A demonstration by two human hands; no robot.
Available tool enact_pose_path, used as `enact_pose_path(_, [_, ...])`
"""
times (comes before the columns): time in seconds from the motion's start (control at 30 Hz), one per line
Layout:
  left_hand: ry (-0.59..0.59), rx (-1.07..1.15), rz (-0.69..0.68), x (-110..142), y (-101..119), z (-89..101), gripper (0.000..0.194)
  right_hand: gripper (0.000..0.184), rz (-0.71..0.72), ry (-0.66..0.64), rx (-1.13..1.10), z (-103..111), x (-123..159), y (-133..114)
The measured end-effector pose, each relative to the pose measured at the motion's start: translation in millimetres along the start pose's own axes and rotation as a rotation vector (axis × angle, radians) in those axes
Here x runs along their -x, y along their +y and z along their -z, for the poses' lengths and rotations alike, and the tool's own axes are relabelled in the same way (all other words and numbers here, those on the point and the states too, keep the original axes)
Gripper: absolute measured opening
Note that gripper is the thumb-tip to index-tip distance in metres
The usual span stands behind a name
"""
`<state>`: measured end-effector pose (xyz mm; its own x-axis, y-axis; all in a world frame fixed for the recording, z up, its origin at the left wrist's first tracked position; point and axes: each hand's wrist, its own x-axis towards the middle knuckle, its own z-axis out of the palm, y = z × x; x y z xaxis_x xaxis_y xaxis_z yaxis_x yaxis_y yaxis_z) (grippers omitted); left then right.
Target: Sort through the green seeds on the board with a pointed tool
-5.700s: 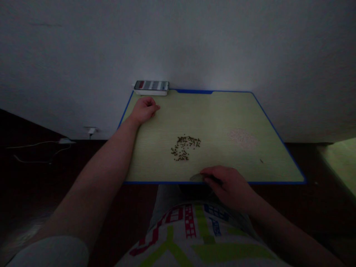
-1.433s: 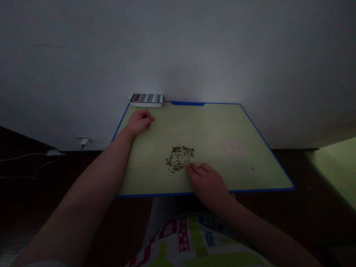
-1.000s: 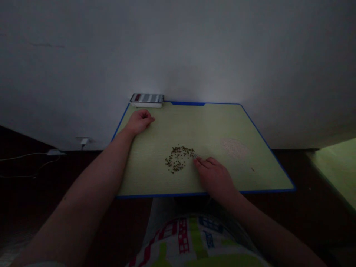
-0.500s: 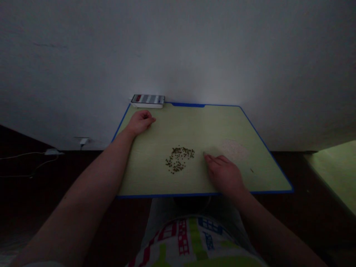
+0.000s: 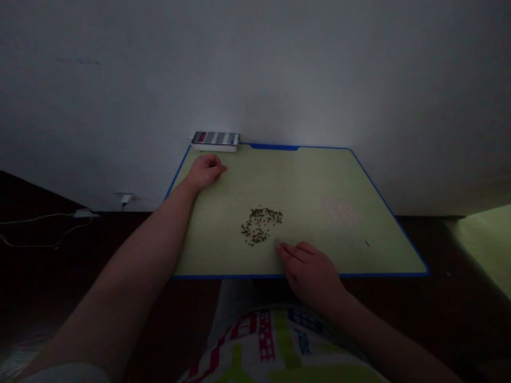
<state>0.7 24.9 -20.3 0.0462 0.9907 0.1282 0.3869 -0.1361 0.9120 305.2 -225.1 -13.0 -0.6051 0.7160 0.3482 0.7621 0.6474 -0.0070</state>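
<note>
My left hand rests near the far left of the pale green tabletop, its fingers curled in and nothing visible in them. A loose scatter of small dark brown grains, like seeds or small beans, lies mid-table. Just right of the grains, my right hand is low over the near edge, fingertips drawn together close to the surface. Whatever they hold, if anything, is too small to make out. Beyond that hand, to the right, spreads a thin patch of pale, whitish grains.
A phone lies on a white box at the back left corner, against the wall. One small dark sliver lies at the right. Blue trim borders the tabletop. A plug with white cable is at the wall on the left.
My right hand has moved left and toward me, from beside the pale patch to the lower right of the dark grains. My left hand keeps its place; the whole view has shifted slightly.
</note>
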Motion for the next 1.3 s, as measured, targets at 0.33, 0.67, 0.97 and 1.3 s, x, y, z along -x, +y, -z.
enact_pose_path(0.33, [0.0, 0.0, 0.009, 4, 6, -1.5, 0.023, 0.032, 0.094, 0.047, -0.074, -9, -7, -12])
enact_pose_path(0.67, [-0.002, -0.016, 0.032, 6, 11, -3.2, 0.022, 0.032, 0.178, 0.086, -0.124, -8, -1, -16])
enact_pose_path(0.97, [0.004, -0.029, 0.011, 4, 5, -2.0, 0.022, 0.037, 0.176, 0.122, -0.365, -5, -9, 10])
enact_pose_path(1.3, [0.002, -0.005, 0.006, 1, 0, -3.0, 0.022, 0.031, 0.15, 0.135, -0.505, -9, -23, 16])
